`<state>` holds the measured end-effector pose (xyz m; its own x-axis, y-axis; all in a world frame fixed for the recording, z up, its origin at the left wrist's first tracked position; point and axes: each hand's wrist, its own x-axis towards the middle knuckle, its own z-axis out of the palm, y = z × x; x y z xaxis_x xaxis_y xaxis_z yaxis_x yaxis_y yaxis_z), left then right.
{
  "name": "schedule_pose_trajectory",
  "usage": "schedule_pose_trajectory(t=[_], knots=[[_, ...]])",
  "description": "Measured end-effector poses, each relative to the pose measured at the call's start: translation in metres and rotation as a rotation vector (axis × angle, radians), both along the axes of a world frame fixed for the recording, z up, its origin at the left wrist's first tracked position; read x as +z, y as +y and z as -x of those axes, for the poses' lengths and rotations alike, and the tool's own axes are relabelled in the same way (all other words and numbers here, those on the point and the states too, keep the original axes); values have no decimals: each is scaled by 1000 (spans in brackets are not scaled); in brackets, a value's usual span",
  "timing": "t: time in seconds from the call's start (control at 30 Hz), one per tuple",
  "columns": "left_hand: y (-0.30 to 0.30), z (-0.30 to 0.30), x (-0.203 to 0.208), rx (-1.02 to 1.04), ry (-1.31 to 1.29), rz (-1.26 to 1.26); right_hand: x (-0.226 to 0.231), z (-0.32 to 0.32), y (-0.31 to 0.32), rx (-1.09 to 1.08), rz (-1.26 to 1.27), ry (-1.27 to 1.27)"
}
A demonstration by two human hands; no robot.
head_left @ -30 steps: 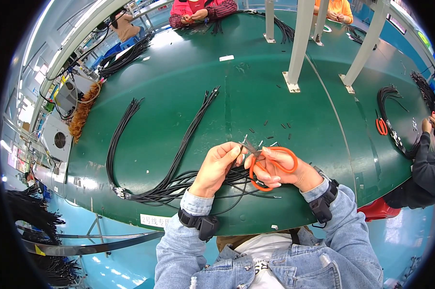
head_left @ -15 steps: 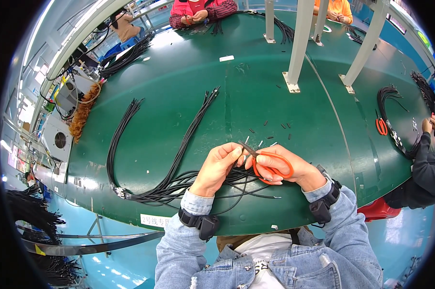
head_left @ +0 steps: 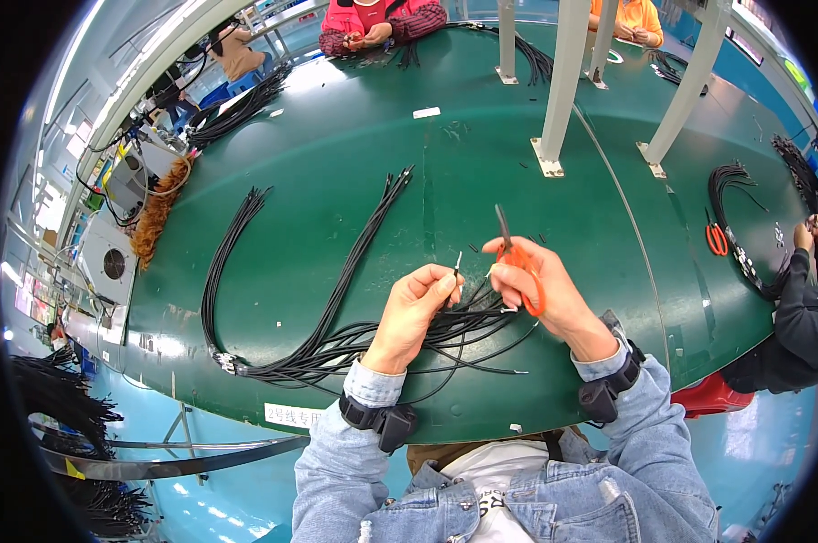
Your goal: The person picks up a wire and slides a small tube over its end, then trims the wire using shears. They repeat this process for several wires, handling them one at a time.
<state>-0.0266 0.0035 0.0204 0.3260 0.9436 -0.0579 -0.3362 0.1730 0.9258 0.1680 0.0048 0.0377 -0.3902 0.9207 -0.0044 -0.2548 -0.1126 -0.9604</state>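
My left hand pinches a black cable close to its end, where a pale bare tip sticks up past the fingers. To the right, my right hand is closed on red-handled scissors, whose dark blades point away from me, apart from the cable. Under and between both hands lies a bundle of black cables, bent in a U on the green table. White pieces sit at the bundle's left bend. Some loose cable ends under my right hand are partly hidden.
Short black bits lie beyond my hands on the green table. Grey posts rise from the tabletop. A co-worker's arm is at the right, near another cable bundle and red scissors. More people sit across the table.
The scissors have come away from the cable tip, moving right with my right hand and turning to point away from me. My left hand stays nearly in place, and the pale tip now shows.
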Motion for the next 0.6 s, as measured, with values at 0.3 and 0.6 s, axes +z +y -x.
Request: schedule_pose_trajectory(t=[0.3,0.6], knots=[[-5,-9,-4,248,341,-331,3,3,-4,-189,105,208],[-9,-20,-9,301,676,-610,-4,15,-9,-277,-193,9]])
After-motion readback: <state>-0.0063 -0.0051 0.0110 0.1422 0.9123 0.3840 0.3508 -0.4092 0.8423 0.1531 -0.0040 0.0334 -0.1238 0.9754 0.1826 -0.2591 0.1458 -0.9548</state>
